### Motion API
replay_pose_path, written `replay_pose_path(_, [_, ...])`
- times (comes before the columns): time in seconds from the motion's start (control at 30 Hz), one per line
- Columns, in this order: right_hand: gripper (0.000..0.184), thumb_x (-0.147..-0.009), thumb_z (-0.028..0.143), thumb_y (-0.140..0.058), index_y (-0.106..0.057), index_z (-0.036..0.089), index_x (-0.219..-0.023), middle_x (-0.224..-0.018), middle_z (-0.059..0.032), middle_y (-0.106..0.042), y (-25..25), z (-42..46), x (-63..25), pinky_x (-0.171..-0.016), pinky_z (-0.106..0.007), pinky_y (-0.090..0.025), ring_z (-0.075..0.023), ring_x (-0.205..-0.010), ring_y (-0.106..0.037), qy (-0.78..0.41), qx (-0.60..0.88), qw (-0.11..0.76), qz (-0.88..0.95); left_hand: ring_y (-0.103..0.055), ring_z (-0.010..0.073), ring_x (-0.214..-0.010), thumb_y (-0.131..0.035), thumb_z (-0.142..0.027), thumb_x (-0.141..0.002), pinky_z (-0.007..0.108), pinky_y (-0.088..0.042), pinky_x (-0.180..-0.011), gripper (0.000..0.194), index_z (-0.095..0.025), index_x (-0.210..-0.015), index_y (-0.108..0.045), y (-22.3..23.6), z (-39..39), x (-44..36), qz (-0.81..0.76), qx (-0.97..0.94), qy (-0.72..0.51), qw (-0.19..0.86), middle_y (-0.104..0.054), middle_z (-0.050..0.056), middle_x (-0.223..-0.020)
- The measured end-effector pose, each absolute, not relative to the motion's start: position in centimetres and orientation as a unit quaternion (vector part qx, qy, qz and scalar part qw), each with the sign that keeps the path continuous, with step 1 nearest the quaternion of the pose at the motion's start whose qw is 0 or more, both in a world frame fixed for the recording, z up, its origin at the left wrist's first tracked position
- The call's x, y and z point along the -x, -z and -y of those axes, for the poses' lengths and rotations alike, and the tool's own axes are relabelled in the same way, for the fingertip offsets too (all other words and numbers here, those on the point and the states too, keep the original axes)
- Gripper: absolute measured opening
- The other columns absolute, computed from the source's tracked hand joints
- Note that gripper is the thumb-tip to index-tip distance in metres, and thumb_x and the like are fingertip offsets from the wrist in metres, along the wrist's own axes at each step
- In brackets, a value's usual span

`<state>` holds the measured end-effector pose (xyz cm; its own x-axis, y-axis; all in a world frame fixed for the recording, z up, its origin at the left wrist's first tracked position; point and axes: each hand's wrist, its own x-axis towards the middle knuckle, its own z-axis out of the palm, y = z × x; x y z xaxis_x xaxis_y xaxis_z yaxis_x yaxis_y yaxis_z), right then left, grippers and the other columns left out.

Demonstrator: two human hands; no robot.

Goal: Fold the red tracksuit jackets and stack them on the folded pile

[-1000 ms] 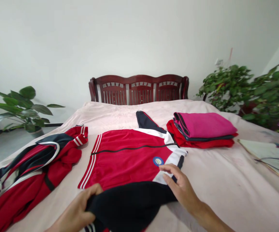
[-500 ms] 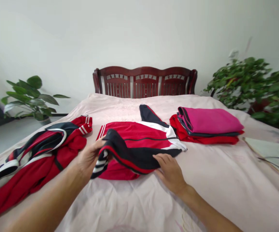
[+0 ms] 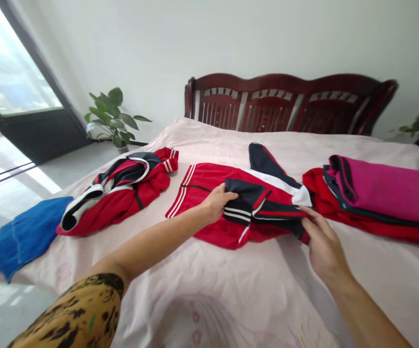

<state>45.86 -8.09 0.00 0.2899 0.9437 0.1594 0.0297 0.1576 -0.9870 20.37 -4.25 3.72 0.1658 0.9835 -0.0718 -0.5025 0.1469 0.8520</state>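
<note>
A red, white and navy zip jacket [image 3: 209, 181] lies spread on the bed, its striped hem toward the left. One navy sleeve [image 3: 265, 159] stretches away toward the headboard. The near sleeve is folded back over the jacket's body, with its striped cuff [image 3: 237, 215] near the middle. My left hand [image 3: 218, 203] pinches this sleeve by the cuff end. At the shoulder end, my right hand [image 3: 323, 241] grips the dark fabric between thumb and fingers; part of the thumb is hidden.
Left of the jacket lies a crumpled red and navy garment [image 3: 122, 203], with a blue cloth [image 3: 31, 239] beyond it. A folded stack topped by a magenta garment [image 3: 394, 188] sits at the right. The wooden headboard [image 3: 289, 96] stands behind, and a potted plant [image 3: 113, 116] at the left.
The near sleeve, earlier stretched along the jacket's front, is now doubled back, its cuff carried right by my left hand. The view has turned left, bringing the blue cloth and window into sight.
</note>
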Motion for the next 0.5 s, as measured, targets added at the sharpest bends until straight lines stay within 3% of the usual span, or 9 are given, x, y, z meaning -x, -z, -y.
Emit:
replay_pose_path(0.1, [0.070,-0.073,0.043,-0.074,-0.050,0.030,-0.138,-0.141,-0.0046,-0.055,0.2,9.1,-43.0,-0.111,-0.044,-0.039,-0.0254,-0.132,-0.049,-0.401,0.501,0.534,0.551,-0.065,0.0129,-0.068,-0.071,-0.010,-0.069,0.028,-0.052,-0.073,0.026,-0.017,-0.091,-0.059,-1.9,4.4,-24.1,-0.327,-0.353,-0.539,0.692,-0.069,0.001,-0.078])
replay_pose_path(0.17, [0.079,-0.065,0.038,-0.081,-0.050,0.027,-0.137,-0.137,-0.0076,-0.058,0.7,9.3,-41.6,-0.106,-0.048,-0.043,-0.0287,-0.127,-0.053,-0.397,0.511,0.509,0.568,-0.065,0.0130,-0.071,-0.072,-0.014,-0.069,0.029,-0.051,-0.076,0.026,-0.018,-0.091,-0.060,-1.0,4.7,-26.1,-0.313,-0.363,-0.522,0.706,-0.069,0.001,-0.080])
replay_pose_path(0.33, [0.049,-0.062,0.030,-0.079,-0.068,0.019,-0.109,-0.099,-0.0054,-0.075,0.5,8.9,-43.4,-0.080,-0.044,-0.058,-0.0286,-0.091,-0.071,-0.458,0.537,0.528,0.472,-0.065,0.0156,-0.079,-0.073,-0.028,-0.075,0.031,-0.050,-0.077,0.028,-0.015,-0.099,-0.064,-1.2,5.6,-25.0,-0.302,-0.485,-0.417,0.707,-0.069,0.007,-0.092])
replay_pose_path(0.43, [0.044,-0.059,0.028,-0.078,-0.070,0.022,-0.102,-0.093,-0.0043,-0.076,-1.2,8.8,-46.7,-0.068,-0.038,-0.061,-0.0275,-0.080,-0.073,-0.482,0.549,0.550,0.404,-0.065,0.0196,-0.097,-0.062,-0.033,-0.084,0.035,-0.048,-0.089,0.031,-0.017,-0.111,-0.064,-2.2,6.6,-20.3,-0.348,-0.696,-0.326,0.537,-0.068,0.011,-0.107])
replay_pose_path(0.5, [0.041,-0.057,0.030,-0.078,-0.071,0.021,-0.096,-0.089,-0.0066,-0.077,-2.2,9.0,-48.8,-0.061,-0.037,-0.061,-0.0288,-0.076,-0.073,-0.509,0.568,0.523,0.380,-0.059,0.0267,-0.111,-0.071,-0.031,-0.076,0.043,-0.042,-0.100,0.039,-0.023,-0.114,-0.066,-2.4,7.5,-16.4,-0.377,-0.800,-0.243,0.400,-0.065,0.010,-0.117])
